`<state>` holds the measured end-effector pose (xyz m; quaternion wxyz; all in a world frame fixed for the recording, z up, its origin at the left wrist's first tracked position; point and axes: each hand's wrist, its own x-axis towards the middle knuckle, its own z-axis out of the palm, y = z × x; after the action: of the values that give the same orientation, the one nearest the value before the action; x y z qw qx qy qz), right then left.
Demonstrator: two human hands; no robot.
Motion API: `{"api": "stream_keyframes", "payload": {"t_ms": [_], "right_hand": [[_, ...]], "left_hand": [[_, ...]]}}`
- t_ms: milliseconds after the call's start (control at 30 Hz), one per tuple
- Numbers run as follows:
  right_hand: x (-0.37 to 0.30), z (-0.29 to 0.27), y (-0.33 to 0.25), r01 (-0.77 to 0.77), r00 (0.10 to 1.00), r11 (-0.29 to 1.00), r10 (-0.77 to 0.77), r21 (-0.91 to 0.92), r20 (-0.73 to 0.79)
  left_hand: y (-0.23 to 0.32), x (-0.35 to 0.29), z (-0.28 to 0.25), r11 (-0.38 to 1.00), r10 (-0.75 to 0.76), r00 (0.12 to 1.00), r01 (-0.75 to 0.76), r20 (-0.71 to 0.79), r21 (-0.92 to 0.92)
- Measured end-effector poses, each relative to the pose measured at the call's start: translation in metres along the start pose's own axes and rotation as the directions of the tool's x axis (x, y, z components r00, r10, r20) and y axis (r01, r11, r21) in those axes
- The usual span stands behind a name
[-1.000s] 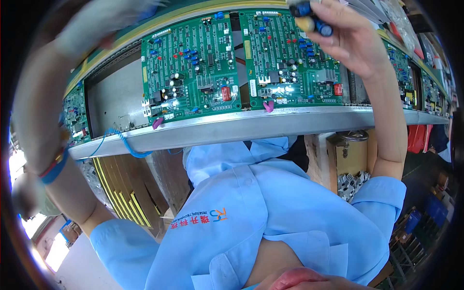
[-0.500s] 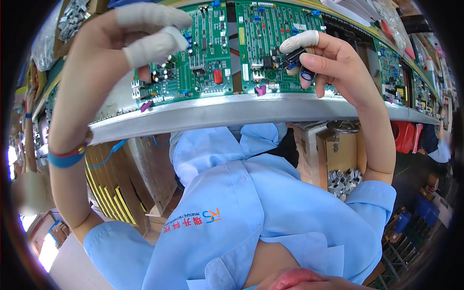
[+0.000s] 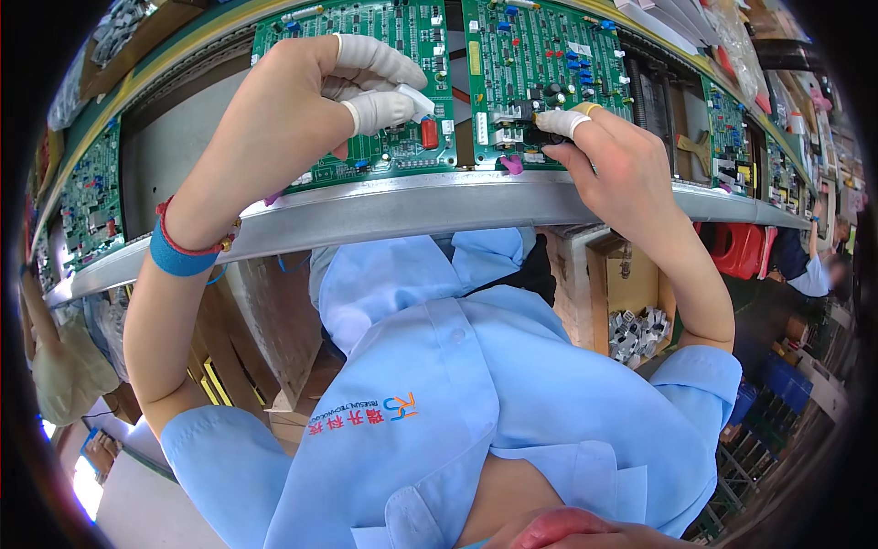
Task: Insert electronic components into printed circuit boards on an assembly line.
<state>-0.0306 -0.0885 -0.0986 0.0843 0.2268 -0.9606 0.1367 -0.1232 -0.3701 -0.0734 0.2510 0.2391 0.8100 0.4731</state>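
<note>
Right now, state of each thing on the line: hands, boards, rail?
left hand: over the left circuit board, white cots on fingertips, nothing clearly gripped
right hand: fingertips on a small dark part at the right circuit board's lower edge
left circuit board: populated, flat on rail
right circuit board: populated, flat on rail
metal rail: carries the boards

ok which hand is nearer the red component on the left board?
Left. The left hand rests on that green board, its capped fingertips just beside the red component. The right hand is off to the right, at the neighbouring board's lower edge.
</note>
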Motion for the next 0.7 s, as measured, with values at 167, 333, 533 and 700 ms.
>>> {"api": "stream_keyframes", "payload": {"t_ms": [167,333,533,700], "right_hand": [[0.003,-0.003,-0.005,0.044,0.999,0.996,-0.043,-0.072,0.021],[0.005,-0.003,-0.005,0.062,0.998,0.996,-0.060,-0.062,0.036],[0.005,-0.005,-0.005,0.077,0.997,0.993,-0.077,-0.092,-0.003],[0.006,0.000,-0.004,0.083,0.996,0.993,-0.081,-0.082,0.027]], "left_hand": [[-0.004,-0.002,-0.002,1.000,-0.015,1.000,0.015,-0.008,-0.019],[-0.006,-0.004,-0.002,1.000,0.015,1.000,-0.015,-0.026,0.027],[-0.015,0.000,0.000,0.991,0.134,0.991,-0.134,-0.016,0.031],[-0.004,-0.001,0.002,0.998,0.050,0.999,-0.050,-0.019,0.024]]}}
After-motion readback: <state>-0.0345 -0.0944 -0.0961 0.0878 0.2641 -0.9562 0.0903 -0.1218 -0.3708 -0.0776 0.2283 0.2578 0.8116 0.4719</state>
